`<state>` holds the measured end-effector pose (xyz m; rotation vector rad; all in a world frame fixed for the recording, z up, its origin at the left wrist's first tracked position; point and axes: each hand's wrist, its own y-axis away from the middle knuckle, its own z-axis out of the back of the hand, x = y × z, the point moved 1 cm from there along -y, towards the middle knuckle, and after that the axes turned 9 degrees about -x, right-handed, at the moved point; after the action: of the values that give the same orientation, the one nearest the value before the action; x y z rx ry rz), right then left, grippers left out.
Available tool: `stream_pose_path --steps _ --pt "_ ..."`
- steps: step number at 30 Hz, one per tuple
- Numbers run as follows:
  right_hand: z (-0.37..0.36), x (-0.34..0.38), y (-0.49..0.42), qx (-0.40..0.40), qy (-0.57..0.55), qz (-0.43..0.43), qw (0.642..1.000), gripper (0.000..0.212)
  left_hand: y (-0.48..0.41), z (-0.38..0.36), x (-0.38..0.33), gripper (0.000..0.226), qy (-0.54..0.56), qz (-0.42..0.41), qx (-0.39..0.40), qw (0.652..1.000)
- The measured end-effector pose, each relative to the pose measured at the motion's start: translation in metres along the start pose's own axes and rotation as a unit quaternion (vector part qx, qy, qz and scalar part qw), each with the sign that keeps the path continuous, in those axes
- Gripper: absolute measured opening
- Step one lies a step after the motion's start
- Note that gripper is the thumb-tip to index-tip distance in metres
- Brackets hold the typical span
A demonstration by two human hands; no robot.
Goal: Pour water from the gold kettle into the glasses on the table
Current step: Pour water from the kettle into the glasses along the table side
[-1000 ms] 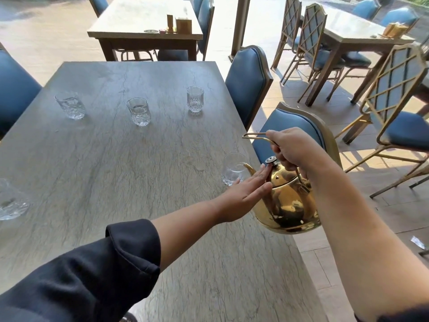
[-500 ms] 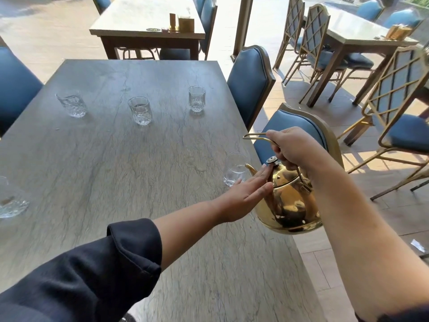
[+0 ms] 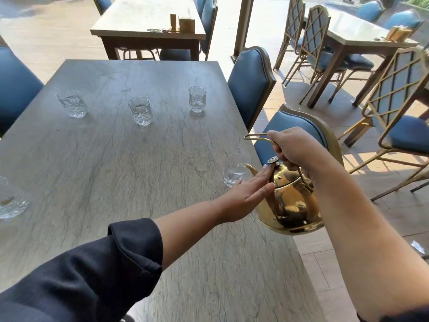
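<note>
Right hand [image 3: 293, 151] clenched around the thin wire handle [image 3: 256, 137] of the gold kettle [image 3: 290, 203], holding it off the surface at the table's right edge, tilted with the spout [image 3: 251, 168] toward the nearest glass [image 3: 235, 169]. Left hand [image 3: 246, 195] flat and released, fingers [image 3: 263, 176] stretched out along the kettle's side, fingertips touching the lid by the dark knob [image 3: 273, 161]. Dark sleeve [image 3: 92, 270] pushed up the left forearm; right forearm bare.

Spout tip just beside the rim of the nearest glass, which stands on the table [image 3: 116, 170] close to its right edge. Whether water runs from the spout, cannot tell. A little water seemingly in the bottom of that glass.

Farther up the grey veined table, three more glasses in a loose row: left glass [image 3: 72, 103], middle glass [image 3: 140, 111], right glass [image 3: 197, 99], well apart from the kettle. At the far left edge, part of another glass [image 3: 10, 201], cut by the frame.

Beside the table on the right, two blue padded chairs [image 3: 251, 87], the nearer one directly behind the kettle. Beyond, other tables [image 3: 144, 22] and gold lattice-backed chairs [image 3: 394, 89] on a sunlit tiled floor.
</note>
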<state>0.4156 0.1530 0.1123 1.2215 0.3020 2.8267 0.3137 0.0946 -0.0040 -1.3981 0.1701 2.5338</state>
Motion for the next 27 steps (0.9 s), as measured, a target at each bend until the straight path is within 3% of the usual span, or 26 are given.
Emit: stream_pose_path --steps 15,27 --pt "0.001 -0.008 0.002 -0.012 -0.014 0.022 1.000 0.044 -0.001 -0.001 0.002 0.061 -0.014 -0.010 0.003 1.000" --pt "-0.003 -0.042 0.012 -0.057 -0.126 0.084 0.987 0.051 0.001 -0.002 0.008 0.058 -0.069 -0.019 0.026 0.997"
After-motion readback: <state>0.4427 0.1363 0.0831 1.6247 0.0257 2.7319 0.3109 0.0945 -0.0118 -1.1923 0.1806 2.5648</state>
